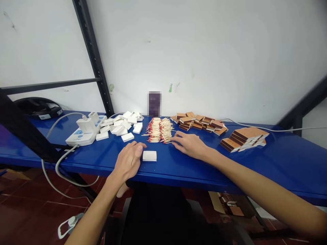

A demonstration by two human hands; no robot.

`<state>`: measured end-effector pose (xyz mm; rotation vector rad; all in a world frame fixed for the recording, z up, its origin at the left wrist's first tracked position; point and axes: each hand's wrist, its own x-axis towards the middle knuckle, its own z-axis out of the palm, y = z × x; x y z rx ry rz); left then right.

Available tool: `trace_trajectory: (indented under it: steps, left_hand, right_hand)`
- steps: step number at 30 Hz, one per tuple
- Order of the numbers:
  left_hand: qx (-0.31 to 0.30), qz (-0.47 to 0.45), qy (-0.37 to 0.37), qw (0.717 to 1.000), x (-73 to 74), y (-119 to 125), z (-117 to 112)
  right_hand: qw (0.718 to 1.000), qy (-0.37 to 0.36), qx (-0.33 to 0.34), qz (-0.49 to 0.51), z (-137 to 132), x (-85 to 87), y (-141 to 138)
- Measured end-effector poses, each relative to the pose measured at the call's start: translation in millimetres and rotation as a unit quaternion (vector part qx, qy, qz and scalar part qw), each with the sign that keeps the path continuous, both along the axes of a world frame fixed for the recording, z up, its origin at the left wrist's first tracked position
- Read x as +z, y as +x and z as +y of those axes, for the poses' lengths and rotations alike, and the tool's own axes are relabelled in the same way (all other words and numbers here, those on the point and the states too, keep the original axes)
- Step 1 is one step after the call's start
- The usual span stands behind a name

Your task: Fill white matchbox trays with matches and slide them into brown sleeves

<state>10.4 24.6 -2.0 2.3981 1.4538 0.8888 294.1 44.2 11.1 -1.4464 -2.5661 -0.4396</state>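
Note:
My left hand (129,160) rests on the blue table (178,163), fingers loosely curled, its thumb beside a small white matchbox tray (149,156) and touching or nearly touching it. My right hand (189,143) lies flat with fingers stretched toward a pile of red-tipped matches (159,130), fingertips at the pile's right edge. Whether it pinches a match is hidden.
White inner trays (122,125) lie heaped at the left. Brown outer sleeves (200,122) are piled behind, with a stack (242,137) at the right. A white power strip with a charger (85,131) and cables sits far left, beside a black shelf upright (94,58).

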Motion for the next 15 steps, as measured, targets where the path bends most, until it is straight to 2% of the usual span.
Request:
trace_trajectory:
  steps: [6, 15]
  left_hand:
    - [0.033, -0.025, -0.004, 0.999, -4.3, 2.0, -0.6]
    - [-0.024, 0.031, 0.005, 0.999, 5.2, -0.1, 3.9]
  right_hand:
    - [0.999, -0.038, 0.003, 0.027, 9.1, -5.5, -2.5]
    - [0.991, -0.060, 0.069, 0.102, 6.1, -9.2, -4.4]
